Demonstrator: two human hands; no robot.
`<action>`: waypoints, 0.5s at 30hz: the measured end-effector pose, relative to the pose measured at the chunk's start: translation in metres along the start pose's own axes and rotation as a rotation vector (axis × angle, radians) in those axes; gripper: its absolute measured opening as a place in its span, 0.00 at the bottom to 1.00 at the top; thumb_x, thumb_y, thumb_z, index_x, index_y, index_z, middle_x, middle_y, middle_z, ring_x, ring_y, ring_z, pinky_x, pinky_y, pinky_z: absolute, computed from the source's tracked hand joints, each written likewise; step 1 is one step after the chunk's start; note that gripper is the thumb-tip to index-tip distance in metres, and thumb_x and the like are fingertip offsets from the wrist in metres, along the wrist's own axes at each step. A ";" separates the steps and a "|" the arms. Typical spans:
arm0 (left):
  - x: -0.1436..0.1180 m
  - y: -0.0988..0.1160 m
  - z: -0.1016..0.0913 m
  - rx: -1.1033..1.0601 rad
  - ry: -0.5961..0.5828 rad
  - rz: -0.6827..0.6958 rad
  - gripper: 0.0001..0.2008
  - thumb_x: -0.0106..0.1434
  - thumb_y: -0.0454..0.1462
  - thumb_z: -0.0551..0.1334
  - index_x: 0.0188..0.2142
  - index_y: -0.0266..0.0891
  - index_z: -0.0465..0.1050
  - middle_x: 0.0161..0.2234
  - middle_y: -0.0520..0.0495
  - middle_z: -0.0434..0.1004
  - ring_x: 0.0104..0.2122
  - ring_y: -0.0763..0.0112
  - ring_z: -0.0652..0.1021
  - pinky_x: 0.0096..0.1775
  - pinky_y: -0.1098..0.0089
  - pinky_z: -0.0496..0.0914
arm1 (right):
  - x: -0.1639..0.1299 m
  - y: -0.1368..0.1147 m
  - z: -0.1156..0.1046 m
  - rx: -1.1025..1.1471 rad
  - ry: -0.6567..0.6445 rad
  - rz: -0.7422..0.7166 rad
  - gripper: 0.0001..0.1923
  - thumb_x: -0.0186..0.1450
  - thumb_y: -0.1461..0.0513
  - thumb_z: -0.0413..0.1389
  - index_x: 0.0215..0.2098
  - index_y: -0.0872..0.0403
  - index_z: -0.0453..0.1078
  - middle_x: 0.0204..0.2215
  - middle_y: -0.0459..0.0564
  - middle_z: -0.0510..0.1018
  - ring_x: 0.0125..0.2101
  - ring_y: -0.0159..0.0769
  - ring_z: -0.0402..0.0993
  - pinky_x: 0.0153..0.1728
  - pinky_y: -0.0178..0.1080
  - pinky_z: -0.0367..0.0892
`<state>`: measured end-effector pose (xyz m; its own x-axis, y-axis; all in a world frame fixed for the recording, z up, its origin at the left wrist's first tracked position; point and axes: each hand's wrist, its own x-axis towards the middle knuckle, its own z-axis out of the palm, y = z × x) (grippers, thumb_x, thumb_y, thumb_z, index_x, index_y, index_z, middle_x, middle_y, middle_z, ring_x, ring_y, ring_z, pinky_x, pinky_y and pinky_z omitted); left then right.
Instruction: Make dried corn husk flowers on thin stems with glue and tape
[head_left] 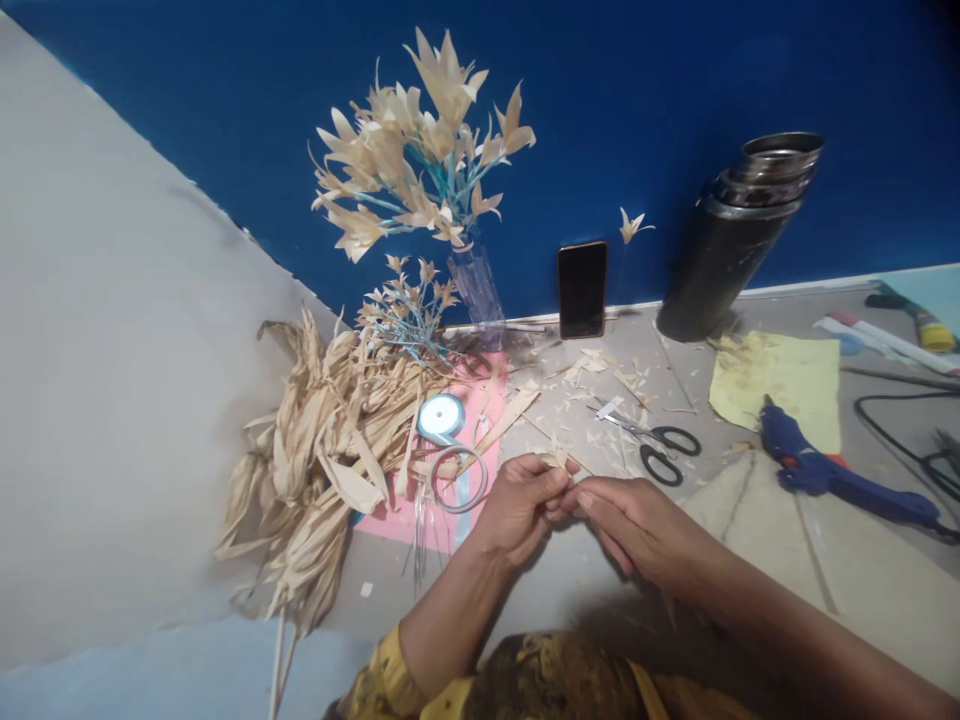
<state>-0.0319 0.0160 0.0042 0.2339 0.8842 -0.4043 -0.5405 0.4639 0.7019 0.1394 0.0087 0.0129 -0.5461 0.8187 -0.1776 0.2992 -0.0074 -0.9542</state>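
The left hand [521, 500] and the right hand [634, 520] meet fingertip to fingertip just above the worktop [570, 580], both pinched on a small piece of dried husk [556, 460] that pokes up pale and pointed between the thumbs. The left hand is curled tight around its near end; the right hand grips it from the other side with the fingers stretched flat.

To the left of the hands lies a heap of dried husks [322, 470], partly over a pink sheet [450, 510]. On that sheet sits a spool of pale blue ribbon [441, 418], with a loose loop of ribbon trailing just below it. Behind, a clear vase [476, 290] holds a bunch of husk flowers [420, 150] on blue stems, and a smaller bunch [409, 310] leans beside it.

A dark phone [582, 290] stands propped against the blue wall [675, 80]; its screen is blank, no writing readable. Right of it stands a dark steel flask [735, 240]. Black-handled scissors [652, 440] lie among husk trimmings, close beyond the hands. Farther right, a blue glue gun [832, 475] rests at the edge of a yellow cloth [780, 380], its black cord running off to the right. No label or brand can be read on any of these.
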 end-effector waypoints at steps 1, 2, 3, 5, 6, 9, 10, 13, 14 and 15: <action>0.000 -0.001 0.000 0.009 0.011 0.018 0.23 0.40 0.44 0.83 0.27 0.30 0.80 0.14 0.54 0.64 0.18 0.79 0.64 0.22 0.74 0.50 | 0.000 0.000 0.000 0.010 0.007 -0.003 0.24 0.75 0.50 0.45 0.25 0.50 0.64 0.13 0.41 0.67 0.17 0.31 0.63 0.24 0.35 0.59; 0.000 -0.002 0.001 0.021 0.021 0.035 0.23 0.40 0.44 0.83 0.27 0.31 0.80 0.13 0.55 0.63 0.18 0.79 0.64 0.22 0.74 0.50 | 0.000 0.000 0.000 0.022 0.012 -0.007 0.24 0.75 0.49 0.45 0.25 0.50 0.65 0.13 0.41 0.67 0.17 0.31 0.63 0.24 0.35 0.59; 0.000 -0.003 0.001 0.032 0.031 0.052 0.23 0.40 0.45 0.83 0.27 0.31 0.80 0.13 0.56 0.62 0.18 0.79 0.64 0.22 0.74 0.50 | 0.000 0.001 0.000 0.033 0.016 -0.011 0.24 0.75 0.49 0.45 0.25 0.50 0.66 0.13 0.41 0.66 0.17 0.31 0.63 0.23 0.35 0.59; 0.000 -0.005 0.002 0.046 0.043 0.069 0.23 0.41 0.45 0.83 0.27 0.32 0.80 0.13 0.56 0.62 0.17 0.78 0.64 0.22 0.73 0.51 | -0.001 0.001 0.001 0.046 0.017 -0.014 0.26 0.75 0.48 0.44 0.24 0.50 0.65 0.13 0.40 0.65 0.16 0.30 0.62 0.23 0.34 0.59; -0.001 -0.006 0.002 0.043 0.048 0.072 0.22 0.41 0.45 0.83 0.27 0.32 0.79 0.13 0.56 0.62 0.18 0.78 0.65 0.22 0.74 0.51 | 0.000 0.002 0.002 0.049 0.015 -0.013 0.26 0.75 0.48 0.44 0.23 0.50 0.64 0.13 0.40 0.65 0.16 0.30 0.61 0.23 0.34 0.59; -0.001 -0.008 0.004 0.010 0.062 0.077 0.21 0.41 0.44 0.83 0.26 0.33 0.78 0.14 0.56 0.64 0.18 0.80 0.64 0.22 0.75 0.51 | 0.001 0.002 0.003 0.057 0.017 0.008 0.27 0.75 0.47 0.43 0.23 0.50 0.63 0.13 0.40 0.65 0.15 0.29 0.60 0.22 0.34 0.58; -0.001 -0.009 0.005 0.001 0.067 0.081 0.21 0.41 0.44 0.83 0.25 0.33 0.77 0.15 0.55 0.65 0.18 0.81 0.64 0.21 0.75 0.50 | 0.001 0.002 0.004 0.064 0.020 0.014 0.27 0.75 0.47 0.43 0.23 0.50 0.63 0.12 0.40 0.65 0.15 0.29 0.59 0.21 0.33 0.58; -0.001 -0.013 0.007 -0.011 0.081 0.103 0.22 0.41 0.44 0.83 0.23 0.34 0.75 0.17 0.53 0.70 0.17 0.82 0.63 0.20 0.76 0.50 | 0.003 0.003 0.007 0.105 0.030 0.019 0.25 0.74 0.48 0.44 0.27 0.51 0.69 0.12 0.40 0.66 0.13 0.29 0.59 0.19 0.33 0.57; -0.001 -0.014 0.007 -0.010 0.088 0.111 0.22 0.40 0.44 0.83 0.23 0.34 0.75 0.17 0.52 0.71 0.16 0.83 0.63 0.20 0.76 0.50 | 0.003 0.003 0.007 0.127 0.033 0.023 0.24 0.74 0.48 0.44 0.29 0.51 0.70 0.12 0.39 0.65 0.13 0.29 0.59 0.18 0.33 0.57; -0.001 -0.015 0.007 -0.004 0.093 0.118 0.22 0.40 0.45 0.83 0.22 0.34 0.75 0.18 0.52 0.71 0.16 0.83 0.62 0.20 0.76 0.50 | 0.003 0.004 0.008 0.149 0.036 0.030 0.24 0.73 0.48 0.45 0.30 0.52 0.72 0.12 0.39 0.65 0.12 0.29 0.58 0.17 0.33 0.56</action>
<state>-0.0178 0.0085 -0.0020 0.0930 0.9237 -0.3716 -0.5632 0.3566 0.7455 0.1323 0.0066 0.0065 -0.5097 0.8367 -0.2005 0.1944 -0.1151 -0.9742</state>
